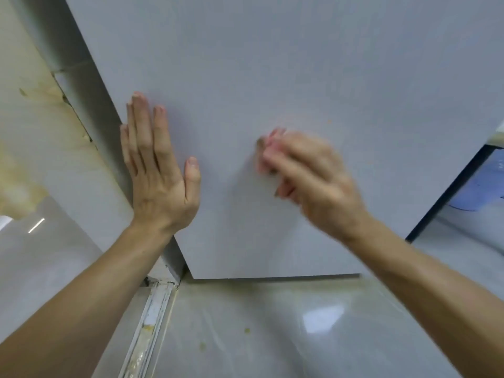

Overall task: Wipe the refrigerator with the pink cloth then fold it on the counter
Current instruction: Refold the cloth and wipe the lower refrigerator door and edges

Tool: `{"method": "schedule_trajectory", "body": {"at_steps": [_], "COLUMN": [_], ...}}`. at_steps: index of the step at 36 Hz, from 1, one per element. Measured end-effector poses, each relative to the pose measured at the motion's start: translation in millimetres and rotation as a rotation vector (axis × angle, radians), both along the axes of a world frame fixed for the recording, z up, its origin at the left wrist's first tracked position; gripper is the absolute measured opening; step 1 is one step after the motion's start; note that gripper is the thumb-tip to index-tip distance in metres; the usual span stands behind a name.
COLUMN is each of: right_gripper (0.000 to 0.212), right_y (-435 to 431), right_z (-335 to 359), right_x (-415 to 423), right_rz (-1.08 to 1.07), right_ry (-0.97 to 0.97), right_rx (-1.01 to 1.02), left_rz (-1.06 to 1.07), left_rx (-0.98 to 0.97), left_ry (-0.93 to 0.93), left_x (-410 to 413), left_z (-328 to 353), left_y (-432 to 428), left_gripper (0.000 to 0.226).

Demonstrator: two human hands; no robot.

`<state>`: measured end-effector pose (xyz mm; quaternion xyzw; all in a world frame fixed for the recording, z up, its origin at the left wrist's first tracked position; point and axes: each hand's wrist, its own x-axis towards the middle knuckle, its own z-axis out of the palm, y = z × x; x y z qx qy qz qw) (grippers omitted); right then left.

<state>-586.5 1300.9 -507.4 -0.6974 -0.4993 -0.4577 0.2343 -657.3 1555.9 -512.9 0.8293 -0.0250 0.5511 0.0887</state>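
Small bunched pink cloth point(266, 152) pinched under blurred right hand point(313, 181), pressed mid-panel on pale grey refrigerator door point(300, 64); left hand point(158, 170) flat, fingers straight, braces near door's left edge, cloth to its right.

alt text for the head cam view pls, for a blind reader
A person's left hand lies flat, fingers straight, on a white refrigerator door near its left edge, while the motion-blurred right hand presses a scrap of pink cloth against the door. Glossy pale floor tiles show below.
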Motion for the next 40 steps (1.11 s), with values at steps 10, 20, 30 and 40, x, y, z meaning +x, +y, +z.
{"method": "schedule_trajectory", "body": {"at_steps": [10, 20, 30, 40], "right_gripper": [0.039, 0.062, 0.026, 0.039], "right_y": [-39, -41, -61, -43], "right_z": [42, -118, 14, -25], "right_x": [40, 22, 16, 47], "right_rz": [-0.279, -0.148, -0.300, -0.246], "right_ry": [-0.049, -0.086, 0.076, -0.034], "right_rx": [0.261, -0.442, 0.005, 0.319], "left_rz": [0.016, 0.038, 0.023, 0.022], "left_rx": [-0.002, 0.003, -0.008, -0.014], "left_ry": [-0.008, -0.006, 0.003, 0.003], "left_x": [15, 16, 12, 15], "left_z": [1, 1, 4, 1], "left_y": [-14, -15, -18, -17], "left_gripper": [0.068, 0.069, 0.070, 0.069]}}
